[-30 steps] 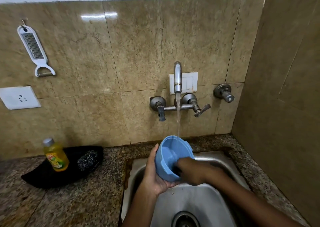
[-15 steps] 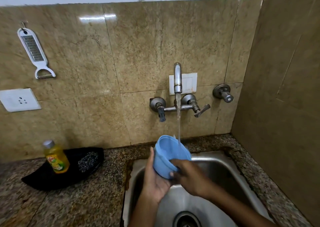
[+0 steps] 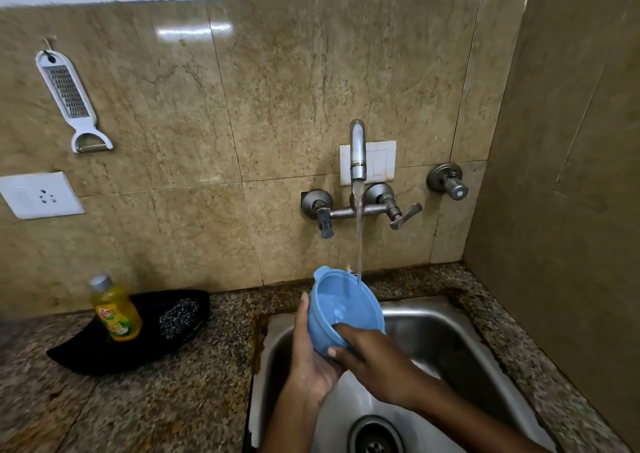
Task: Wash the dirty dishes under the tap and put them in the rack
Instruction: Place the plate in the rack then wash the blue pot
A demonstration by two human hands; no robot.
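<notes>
The right hand's fingers [image 3: 341, 331] reach over the near rim into the blue plastic bowl [image 3: 343, 307], thumb on the outer wall, pinching the rim, seemingly to rub the inside clean. The left hand [image 3: 311, 359] cups the bowl from below and from the left, its fingers wrapped round the underside, its thumb lying up the left wall. Held so, the bowl tilts its mouth toward the wearer and sits above the steel sink [image 3: 450, 335], so that the stream from the tap [image 3: 357, 151] lands just inside the far rim and runoff falls into the basin. Whether any dirt is left inside is hard to tell through the wet sheen.

Against half a second ago, the bowl has tipped more open to the camera, and the right hand's fingers have moved from the outer wall to hook over the rim. No rack is in view.
</notes>
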